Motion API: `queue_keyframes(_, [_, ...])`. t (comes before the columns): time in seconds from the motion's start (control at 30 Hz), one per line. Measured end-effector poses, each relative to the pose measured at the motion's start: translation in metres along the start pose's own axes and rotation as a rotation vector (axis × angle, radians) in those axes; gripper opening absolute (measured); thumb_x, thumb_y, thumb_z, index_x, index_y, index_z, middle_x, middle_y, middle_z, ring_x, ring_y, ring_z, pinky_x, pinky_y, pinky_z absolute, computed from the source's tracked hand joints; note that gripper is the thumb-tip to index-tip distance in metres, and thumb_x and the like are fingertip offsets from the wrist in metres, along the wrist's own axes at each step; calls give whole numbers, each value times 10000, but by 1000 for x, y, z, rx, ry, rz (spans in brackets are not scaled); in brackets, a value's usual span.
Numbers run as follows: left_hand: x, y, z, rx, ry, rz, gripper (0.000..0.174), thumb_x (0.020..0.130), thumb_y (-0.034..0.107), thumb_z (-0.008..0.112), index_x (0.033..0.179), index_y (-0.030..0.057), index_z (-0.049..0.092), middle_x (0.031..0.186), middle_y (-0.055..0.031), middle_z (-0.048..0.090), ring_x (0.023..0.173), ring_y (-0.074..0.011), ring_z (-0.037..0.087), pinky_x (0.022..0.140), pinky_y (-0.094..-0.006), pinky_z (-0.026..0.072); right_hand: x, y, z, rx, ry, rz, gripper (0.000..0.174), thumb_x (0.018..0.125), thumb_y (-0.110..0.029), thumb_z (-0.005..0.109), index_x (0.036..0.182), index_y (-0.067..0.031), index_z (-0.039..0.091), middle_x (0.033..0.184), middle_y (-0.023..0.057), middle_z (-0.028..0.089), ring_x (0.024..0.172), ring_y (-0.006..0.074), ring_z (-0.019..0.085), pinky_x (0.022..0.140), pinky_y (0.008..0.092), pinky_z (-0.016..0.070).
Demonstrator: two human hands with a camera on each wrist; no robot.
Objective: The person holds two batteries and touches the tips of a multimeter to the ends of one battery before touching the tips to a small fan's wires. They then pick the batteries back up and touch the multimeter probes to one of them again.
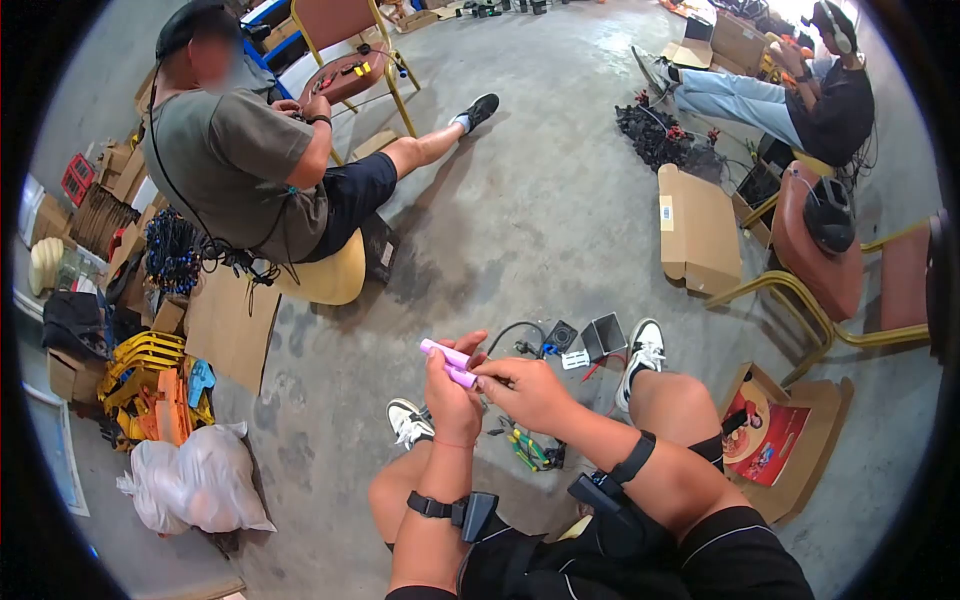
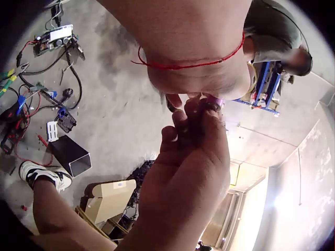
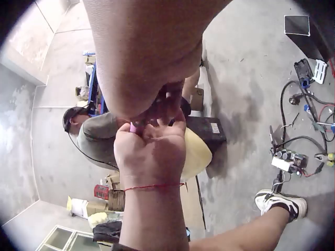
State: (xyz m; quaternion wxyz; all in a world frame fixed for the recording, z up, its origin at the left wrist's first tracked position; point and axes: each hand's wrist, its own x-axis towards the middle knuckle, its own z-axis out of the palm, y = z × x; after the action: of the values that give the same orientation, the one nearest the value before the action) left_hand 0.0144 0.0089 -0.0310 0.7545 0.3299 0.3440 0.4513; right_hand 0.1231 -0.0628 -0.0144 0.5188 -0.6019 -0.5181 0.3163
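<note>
Two pink-purple cylinders (image 1: 447,353) lie side by side in the left hand (image 1: 452,396), whose thumb and fingers are curled round them. At their right end, the right hand (image 1: 522,392) pinches the nearer cylinder (image 1: 461,377) with thumb and forefinger. In the left wrist view a bit of purple (image 2: 216,101) shows beside the right hand's fingertips (image 2: 212,107); the left fingers are mostly hidden behind the wrist. The right wrist view shows a purple end (image 3: 135,128) at the left hand (image 3: 152,149), the rest covered by the right hand.
On the floor beyond the hands are a black open box (image 1: 603,338), cables, a small fan (image 1: 562,335) and green-handled pliers (image 1: 524,450). A seated person (image 1: 240,150) is at left, another at upper right. Cardboard (image 1: 698,225), chairs and white bags (image 1: 200,480) stand around.
</note>
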Motion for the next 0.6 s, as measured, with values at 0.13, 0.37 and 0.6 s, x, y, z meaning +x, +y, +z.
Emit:
queue_keyframes(0.13, [-3, 4, 1, 67, -10, 54, 276, 1008, 346, 300, 1064, 105, 423, 1138, -169, 626, 1101, -252, 572, 922, -378, 447, -3, 2, 2, 189, -87, 228, 197, 855, -136, 620, 998, -20, 688, 782, 140, 671, 672, 222, 651, 617, 328, 499])
queue_keyframes(0.37, [-10, 4, 2, -50, -136, -37, 275, 998, 315, 311, 1056, 78, 436, 1071, -212, 651, 1060, -279, 595, 922, -381, 443, -4, -9, -11, 45, -193, 73, 156, 830, -172, 607, 821, -20, 640, 765, 136, 650, 659, 271, 653, 597, 373, 496])
queue_keyframes(0.6, [-12, -3, 3, -133, -155, -36, 270, 995, 353, 353, 1022, 105, 457, 991, -174, 668, 1107, -337, 577, 936, -450, 457, -8, -6, -5, 11, -51, -55, 136, 749, -160, 630, 778, -27, 621, 740, 136, 623, 659, 315, 616, 602, 387, 491])
